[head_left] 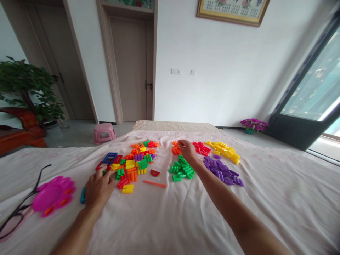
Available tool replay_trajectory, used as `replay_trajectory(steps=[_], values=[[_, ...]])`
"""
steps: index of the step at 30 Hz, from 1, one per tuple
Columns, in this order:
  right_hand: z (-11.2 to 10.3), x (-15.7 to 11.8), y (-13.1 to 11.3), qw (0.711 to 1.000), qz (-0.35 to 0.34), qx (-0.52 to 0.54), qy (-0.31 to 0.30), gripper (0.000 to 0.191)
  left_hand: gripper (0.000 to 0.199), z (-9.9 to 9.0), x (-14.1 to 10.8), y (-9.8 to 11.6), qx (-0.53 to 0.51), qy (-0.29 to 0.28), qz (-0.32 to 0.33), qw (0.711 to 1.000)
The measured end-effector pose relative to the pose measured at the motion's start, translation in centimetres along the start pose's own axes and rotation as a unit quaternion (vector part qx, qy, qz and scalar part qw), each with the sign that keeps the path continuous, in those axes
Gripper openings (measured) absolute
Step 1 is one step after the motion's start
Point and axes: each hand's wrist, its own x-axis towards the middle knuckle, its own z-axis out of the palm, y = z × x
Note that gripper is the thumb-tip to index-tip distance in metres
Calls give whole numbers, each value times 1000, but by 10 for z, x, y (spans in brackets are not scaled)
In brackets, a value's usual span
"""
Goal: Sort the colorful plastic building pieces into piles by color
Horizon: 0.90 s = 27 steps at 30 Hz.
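My right hand [188, 150] reaches over the small orange pile [175, 148], its fingers closed on an orange building block at the fingertips. Just below it lies a pile of green blocks [182, 168]. Beyond and to the right are red blocks [201, 148], yellow blocks [224, 151] and purple blocks [222, 170]. My left hand [98, 187] rests at the left edge of a mixed-colour heap [131, 164], fingers curled round a green block [104, 172] that is mostly hidden. Near the heap's front lies a yellow block [128, 188].
A magenta paw-shaped plate [54, 194] and black-framed glasses [20, 212] lie at the left. A blue piece [83, 195] sits beside my left hand. An orange stick [154, 184] and a red half-round piece [155, 173] lie between the piles on the wrinkled cloth [159, 219].
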Motion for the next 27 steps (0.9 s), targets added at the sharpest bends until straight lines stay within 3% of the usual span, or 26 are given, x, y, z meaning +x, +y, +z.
replay_trajectory(steps=[4, 7, 9, 16, 21, 27], values=[[-6, 17, 16, 999, 36, 1, 37, 37, 33, 2, -4, 8, 9, 73, 30, 997], [4, -1, 6, 999, -15, 40, 17, 34, 33, 8, -6, 20, -34, 107, 98, 989], [16, -26, -10, 994, -65, 82, -17, 31, 36, 15, -7, 29, -79, 94, 124, 985], [54, -111, -69, 959, -166, 175, -151, 33, 56, 35, -9, 42, -92, 58, 86, 990], [70, -129, -76, 953, -184, 165, -178, 32, 57, 39, -2, 50, -168, 25, 66, 983], [73, -133, -70, 953, -186, 168, -171, 30, 50, 42, 9, 56, -246, -11, 101, 964]])
